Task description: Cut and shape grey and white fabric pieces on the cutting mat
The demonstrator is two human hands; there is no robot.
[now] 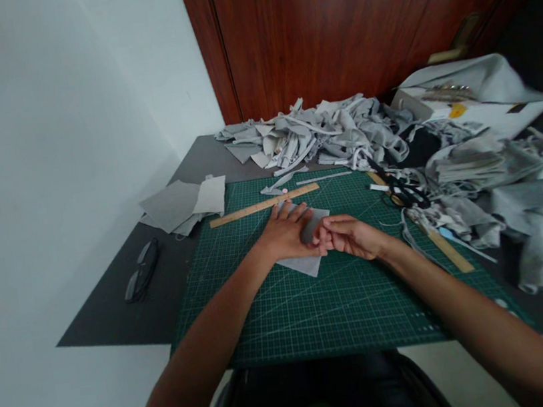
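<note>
left hand (286,235): flat, fingers spread, pinning grey fabric piece (305,263) to green cutting mat (317,311)
right hand (351,236): fingertips pinched on the piece's right edge
step: looks like folding or smoothing; next move needs edges aligned
fabric: thin, limp, mid-mat
beyond: wooden ruler (264,204), scissors (401,188), scrap heap (322,132) on tabletop
</note>
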